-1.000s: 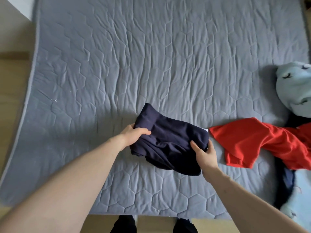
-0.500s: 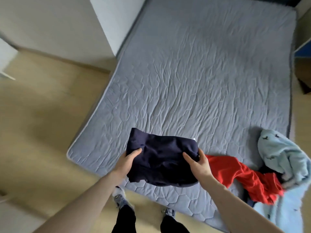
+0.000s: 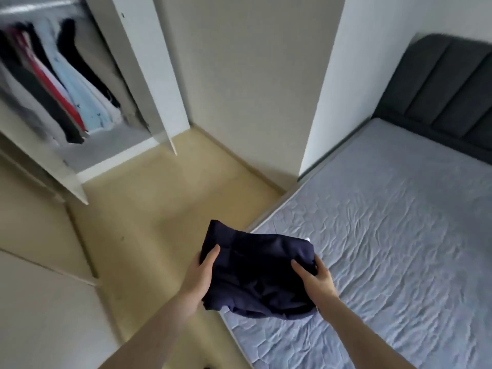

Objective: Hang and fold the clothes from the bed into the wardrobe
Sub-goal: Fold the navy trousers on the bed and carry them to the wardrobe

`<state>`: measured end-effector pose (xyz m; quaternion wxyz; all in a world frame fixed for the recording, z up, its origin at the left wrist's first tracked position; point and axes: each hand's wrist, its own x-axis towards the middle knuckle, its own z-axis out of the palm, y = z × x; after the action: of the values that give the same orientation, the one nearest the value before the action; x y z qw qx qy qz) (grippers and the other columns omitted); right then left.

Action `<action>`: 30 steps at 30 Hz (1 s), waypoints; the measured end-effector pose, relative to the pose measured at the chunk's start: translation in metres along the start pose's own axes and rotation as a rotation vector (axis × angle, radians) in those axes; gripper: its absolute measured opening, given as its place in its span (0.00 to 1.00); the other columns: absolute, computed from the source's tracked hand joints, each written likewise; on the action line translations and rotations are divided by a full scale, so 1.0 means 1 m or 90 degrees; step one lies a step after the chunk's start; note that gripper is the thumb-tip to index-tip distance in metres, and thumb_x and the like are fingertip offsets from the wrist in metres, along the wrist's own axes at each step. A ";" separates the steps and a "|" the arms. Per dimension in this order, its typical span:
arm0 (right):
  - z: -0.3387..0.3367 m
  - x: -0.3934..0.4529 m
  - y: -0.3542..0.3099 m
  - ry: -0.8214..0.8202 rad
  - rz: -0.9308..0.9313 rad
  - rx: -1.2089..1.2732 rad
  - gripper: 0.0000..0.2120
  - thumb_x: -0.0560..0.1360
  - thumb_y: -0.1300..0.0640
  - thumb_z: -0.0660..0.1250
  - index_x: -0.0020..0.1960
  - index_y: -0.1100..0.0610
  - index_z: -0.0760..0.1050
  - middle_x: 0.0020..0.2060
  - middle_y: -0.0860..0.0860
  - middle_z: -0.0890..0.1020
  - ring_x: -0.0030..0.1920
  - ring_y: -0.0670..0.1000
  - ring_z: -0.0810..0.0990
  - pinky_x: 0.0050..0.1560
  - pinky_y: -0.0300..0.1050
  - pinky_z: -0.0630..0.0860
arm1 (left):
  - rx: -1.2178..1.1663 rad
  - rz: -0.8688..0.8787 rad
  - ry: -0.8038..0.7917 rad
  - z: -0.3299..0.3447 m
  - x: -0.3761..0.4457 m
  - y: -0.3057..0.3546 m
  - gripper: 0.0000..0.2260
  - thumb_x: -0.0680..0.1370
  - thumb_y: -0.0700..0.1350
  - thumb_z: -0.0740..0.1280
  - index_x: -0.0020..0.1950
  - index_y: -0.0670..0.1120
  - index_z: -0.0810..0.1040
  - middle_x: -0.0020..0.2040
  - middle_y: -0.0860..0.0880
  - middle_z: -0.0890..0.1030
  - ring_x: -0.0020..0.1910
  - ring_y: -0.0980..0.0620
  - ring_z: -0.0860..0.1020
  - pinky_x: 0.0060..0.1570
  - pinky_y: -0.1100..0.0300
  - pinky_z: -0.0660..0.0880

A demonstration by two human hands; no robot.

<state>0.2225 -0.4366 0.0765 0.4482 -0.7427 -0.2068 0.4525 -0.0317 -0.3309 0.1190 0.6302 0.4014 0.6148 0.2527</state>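
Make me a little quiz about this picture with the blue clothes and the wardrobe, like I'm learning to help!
1. True or false: the folded navy garment lies flat on the bed.
2. How many hands hold the garment? A) none B) one C) two
3. Fill the gap: the clothes in the open wardrobe are ____ side by side, not stacked.

Key
1. False. It is held up off the bed, over its corner.
2. C. The left hand grips its left edge and the right hand its right edge.
3. hanging. The hanging clothes include dark, red and pale blue ones.
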 end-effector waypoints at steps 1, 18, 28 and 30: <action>0.021 0.005 -0.018 -0.021 -0.013 -0.010 0.20 0.70 0.42 0.77 0.60 0.42 0.78 0.52 0.45 0.86 0.54 0.48 0.84 0.62 0.53 0.80 | -0.019 0.012 0.016 -0.021 0.005 0.011 0.16 0.80 0.59 0.68 0.61 0.51 0.80 0.53 0.50 0.87 0.52 0.49 0.86 0.57 0.47 0.81; 0.335 0.063 -0.272 -0.221 -0.172 -0.039 0.14 0.74 0.47 0.76 0.57 0.42 0.77 0.48 0.45 0.86 0.49 0.47 0.85 0.43 0.41 0.78 | -0.143 0.101 0.166 -0.304 0.110 0.172 0.20 0.76 0.63 0.69 0.62 0.52 0.79 0.55 0.50 0.86 0.54 0.45 0.84 0.59 0.43 0.79; 0.481 0.155 -0.421 -0.350 -0.216 -0.038 0.14 0.74 0.49 0.76 0.59 0.46 0.78 0.51 0.48 0.86 0.52 0.51 0.85 0.56 0.53 0.82 | -0.182 0.143 0.222 -0.412 0.221 0.294 0.23 0.76 0.64 0.69 0.66 0.53 0.78 0.56 0.51 0.86 0.55 0.46 0.85 0.62 0.44 0.79; 0.509 0.171 -0.453 -0.382 -0.220 -0.032 0.16 0.74 0.48 0.76 0.61 0.46 0.78 0.53 0.48 0.86 0.53 0.52 0.85 0.58 0.55 0.82 | -0.193 0.150 0.229 -0.436 0.239 0.318 0.29 0.71 0.68 0.72 0.67 0.55 0.78 0.57 0.52 0.86 0.56 0.47 0.85 0.63 0.44 0.78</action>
<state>-0.0831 0.1611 0.2832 0.4191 -0.5415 -0.4630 0.5628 -0.3742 0.1234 0.2762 0.5296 0.3200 0.6212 0.4808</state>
